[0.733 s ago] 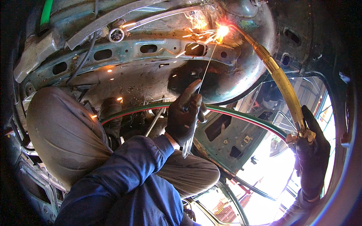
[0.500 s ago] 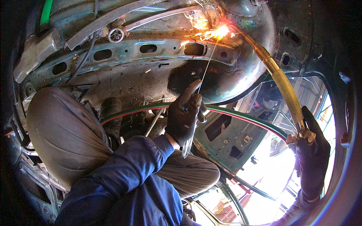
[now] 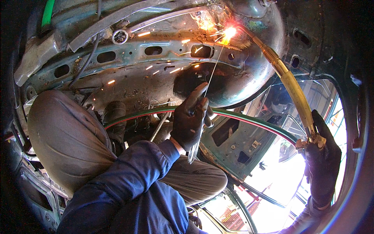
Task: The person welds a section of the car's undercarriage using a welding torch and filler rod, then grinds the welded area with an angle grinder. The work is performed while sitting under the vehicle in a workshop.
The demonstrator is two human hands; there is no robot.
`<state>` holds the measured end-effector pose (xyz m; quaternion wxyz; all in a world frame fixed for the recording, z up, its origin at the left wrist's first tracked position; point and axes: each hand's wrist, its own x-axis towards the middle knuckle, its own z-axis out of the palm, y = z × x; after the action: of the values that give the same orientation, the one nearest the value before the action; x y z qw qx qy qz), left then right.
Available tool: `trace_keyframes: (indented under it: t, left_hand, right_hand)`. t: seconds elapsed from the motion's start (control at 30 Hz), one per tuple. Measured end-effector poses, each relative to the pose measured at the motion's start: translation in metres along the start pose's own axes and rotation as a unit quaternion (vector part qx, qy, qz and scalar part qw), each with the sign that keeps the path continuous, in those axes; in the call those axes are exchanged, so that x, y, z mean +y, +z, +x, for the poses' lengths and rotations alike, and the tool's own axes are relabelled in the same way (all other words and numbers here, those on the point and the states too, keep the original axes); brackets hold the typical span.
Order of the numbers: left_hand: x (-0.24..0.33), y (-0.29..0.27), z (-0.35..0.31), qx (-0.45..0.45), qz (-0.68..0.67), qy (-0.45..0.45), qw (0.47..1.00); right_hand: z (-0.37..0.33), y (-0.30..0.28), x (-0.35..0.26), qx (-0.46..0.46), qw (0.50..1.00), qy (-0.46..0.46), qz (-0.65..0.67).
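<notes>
My left hand [image 3: 189, 121], in a dark glove, is closed on a thin metal filler rod [image 3: 215, 70]. Below the fist hangs the rod's folded, shiny end. Its upper tip meets a bright, sparking spot [image 3: 230, 32] on the car body's sheet metal. At the right, my gloved right hand [image 3: 325, 162] is wrapped round the valve end of a brass welding torch [image 3: 293, 87]. The torch's bent copper tip points at the same glowing spot. Glare hides the exact contact between rod, flame and metal.
A green and red twin hose [image 3: 253, 121] runs from the torch behind my left hand. At the upper left lie a ring spanner [image 3: 167, 18], a flat metal bar [image 3: 99, 28] and a hammer [image 3: 39, 54]. My bent knees [image 3: 66, 136] are close to the holed metal panel [image 3: 128, 54].
Sparks now fly farther left and down across the panel. Both hands, the rod and the torch stay almost in place.
</notes>
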<state>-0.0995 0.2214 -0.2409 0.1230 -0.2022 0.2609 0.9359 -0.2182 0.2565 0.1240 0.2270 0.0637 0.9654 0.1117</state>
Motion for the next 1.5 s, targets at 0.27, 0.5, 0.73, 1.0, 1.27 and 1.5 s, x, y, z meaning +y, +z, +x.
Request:
trace_keyframes:
  t: [0.27, 0.5, 0.73, 1.0, 1.27, 1.5]
  left_hand:
    - [0.001, 0.001, 0.000, 0.005, 0.013, -0.008, 1.000]
    - [0.004, 0.000, 0.001, 0.000, 0.029, -0.001, 1.000]
    - [-0.002, 0.002, 0.001, 0.008, 0.004, 0.012, 1.000]
    - [0.003, 0.002, 0.001, 0.008, -0.002, 0.006, 1.000]
    - [0.005, 0.002, -0.001, 0.002, 0.022, 0.010, 1.000]
    - [0.003, 0.000, -0.001, -0.010, 0.004, 0.006, 1.000]
  right_hand:
    - [-0.002, -0.001, -0.003, -0.016, 1.000, 0.006, -0.021]
    - [-0.002, -0.003, -0.006, -0.029, 0.999, 0.013, -0.029]
    - [-0.007, -0.012, -0.017, -0.079, 0.995, 0.033, -0.056]
    - [-0.002, 0.002, 0.000, 0.004, 0.999, -0.013, -0.037]
    - [-0.005, -0.001, 0.000, -0.021, 0.999, 0.001, -0.030]
    - [-0.005, 0.000, 0.002, -0.025, 0.999, -0.001, -0.027]
